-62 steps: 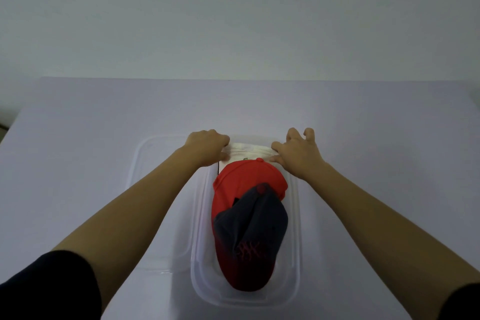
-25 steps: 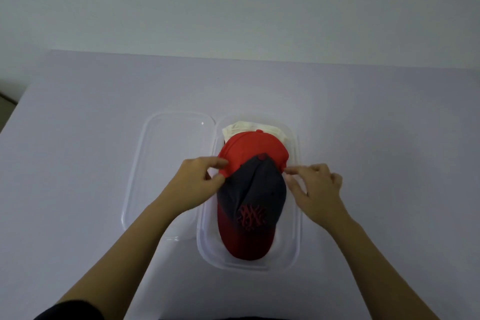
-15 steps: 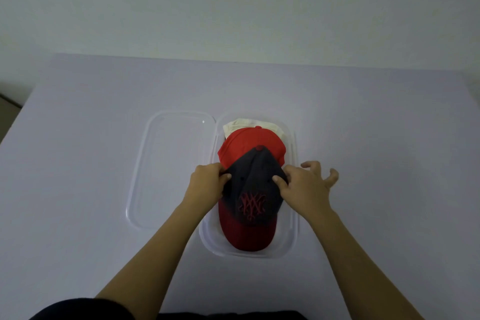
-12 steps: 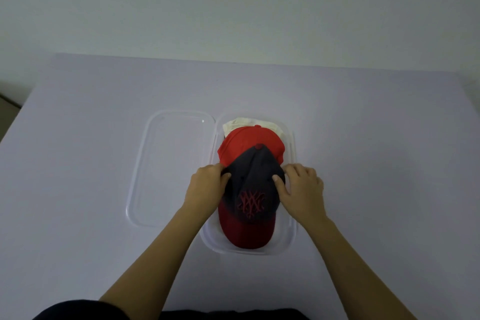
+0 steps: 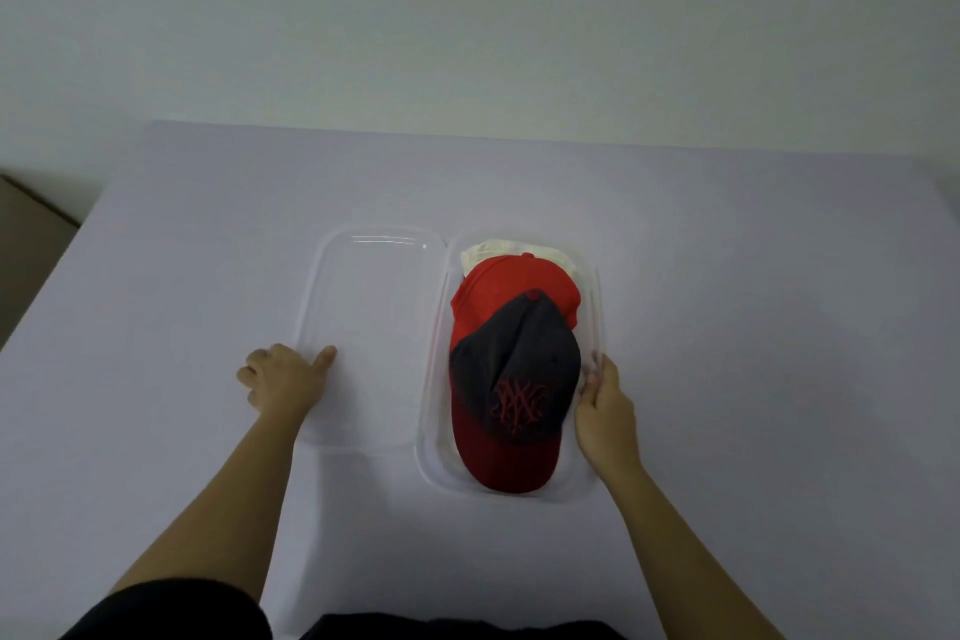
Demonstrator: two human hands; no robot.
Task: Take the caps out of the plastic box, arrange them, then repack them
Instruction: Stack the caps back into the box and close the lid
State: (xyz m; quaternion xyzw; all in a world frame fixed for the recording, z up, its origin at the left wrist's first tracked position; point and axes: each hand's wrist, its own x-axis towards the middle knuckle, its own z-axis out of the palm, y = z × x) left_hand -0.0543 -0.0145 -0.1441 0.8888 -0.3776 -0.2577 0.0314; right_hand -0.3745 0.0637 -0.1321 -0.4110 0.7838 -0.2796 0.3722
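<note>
We note left hand (image 5: pixel 283 379) at lid (image 5: pixel 374 327) edge, thumb on rim (grip unclear); right hand (image 5: pixel 605 411) grips box (image 5: pixel 596 307) wall beside stacked caps (image 5: pixel 514 379).

The setting is a plain indoor room of no identifiable type; home, office or lab cannot be determined. The landmark is a flat rectangular table with a smooth pale lilac-grey top (image 5: pixel 727 250). Directly behind its far edge rises a plain, matt, pale grey-green painted wall (image 5: pixel 467 16). Beyond the table's left edge, a strip of dull brown surface (image 5: pixel 31 244) lies lower than the top; whether it is floor or furniture cannot be determined, and the lighting is dim and even.
</note>
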